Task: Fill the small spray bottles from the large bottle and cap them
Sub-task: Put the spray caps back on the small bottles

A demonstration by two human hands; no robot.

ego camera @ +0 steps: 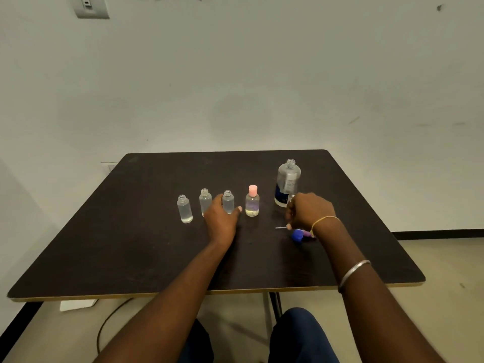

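Observation:
Four small clear bottles stand in a row on the dark table [131, 244]. The left one [185, 208], the second [205, 201] and the third [228, 201] are uncapped. The fourth [252, 201] wears a pink cap. My left hand [221, 218] wraps its fingers around the third bottle. The large clear bottle [287, 182] stands uncapped at the right. In front of it my right hand [309, 212] pinches a spray cap by its thin white tube [280, 227], low over the table. Blue and purple caps [301, 235] lie just under that wrist.
The table's front edge runs close to my knees, and its far edge meets a pale wall. A cable and a white block lie on the floor at the lower left.

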